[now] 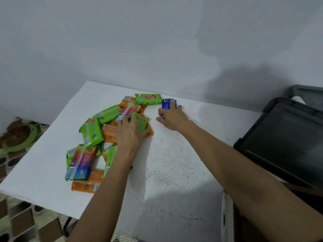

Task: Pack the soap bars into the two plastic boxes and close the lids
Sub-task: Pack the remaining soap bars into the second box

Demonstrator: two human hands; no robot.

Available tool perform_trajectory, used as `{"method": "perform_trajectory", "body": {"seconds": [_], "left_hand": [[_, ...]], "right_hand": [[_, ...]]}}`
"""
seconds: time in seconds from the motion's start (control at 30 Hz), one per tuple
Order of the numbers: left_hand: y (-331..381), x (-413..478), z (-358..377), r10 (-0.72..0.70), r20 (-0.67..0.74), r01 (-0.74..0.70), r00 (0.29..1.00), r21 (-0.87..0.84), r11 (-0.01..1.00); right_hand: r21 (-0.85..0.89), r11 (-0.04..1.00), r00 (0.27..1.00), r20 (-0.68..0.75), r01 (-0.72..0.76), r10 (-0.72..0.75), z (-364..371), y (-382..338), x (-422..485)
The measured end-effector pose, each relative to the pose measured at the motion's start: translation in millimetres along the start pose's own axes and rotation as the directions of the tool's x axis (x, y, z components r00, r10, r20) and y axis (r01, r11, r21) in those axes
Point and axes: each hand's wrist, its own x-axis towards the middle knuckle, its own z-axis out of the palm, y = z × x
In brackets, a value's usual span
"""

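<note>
A heap of wrapped soap bars (90,145) in green, orange and multicolour packs lies on the left half of the white table (174,172). My left hand (130,132) lies on the heap's right side, fingers curled round a green bar (141,122). A single green bar (148,98) sits at the far end of the heap. To its right my right hand (172,118) grips a blue soap bar (168,103) on the tabletop. A dark plastic box (286,144) stands to the right of the table.
A second grey box (307,95) shows behind the dark one at the far right. A wall runs close behind the table. Patterned floor and a green-rimmed round object (19,137) lie to the left.
</note>
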Motion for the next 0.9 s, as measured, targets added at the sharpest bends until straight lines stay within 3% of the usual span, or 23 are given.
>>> {"method": "perform_trajectory", "body": {"seconds": [0.13,0.2,0.27,0.33,0.47,0.6,0.73,0.9], "left_hand": [[7,-4,-7,0.009,0.016,-0.008,1.0,-0.042,0.999],[13,-9,-15,0.005,0.026,-0.003,1.0,-0.09,0.996],[23,-15,-24,0.0,0.034,0.006,0.999,-0.178,0.984],[35,-24,-33,0.008,0.032,0.002,0.999,-0.298,0.955],[60,-49,-47,0.073,-0.03,-0.079,0.997,-0.507,0.858],[90,-85,-63,0.164,-0.124,-0.204,0.979,-0.679,0.705],[121,-118,-78,0.146,-0.101,-0.164,0.984,-0.835,0.525],[148,-149,-79,0.165,-0.08,-0.125,0.983,-0.952,0.281]], "right_hand": [[0.341,0.939,0.996,-0.068,-0.031,0.057,-7,22,-14],[0.638,0.767,0.997,0.016,-0.07,0.077,-21,38,-30],[0.854,0.496,0.987,0.148,-0.157,0.058,-38,51,-53],[0.928,0.323,0.982,0.189,-0.185,0.021,-50,63,-78],[0.983,0.152,0.994,0.111,-0.106,-0.023,-67,81,-132],[0.988,0.154,1.0,0.0,0.003,-0.018,-77,101,-199],[0.935,0.324,0.984,-0.17,0.144,0.055,-79,119,-272],[0.892,0.355,0.933,-0.339,0.279,0.12,-62,141,-344]]}}
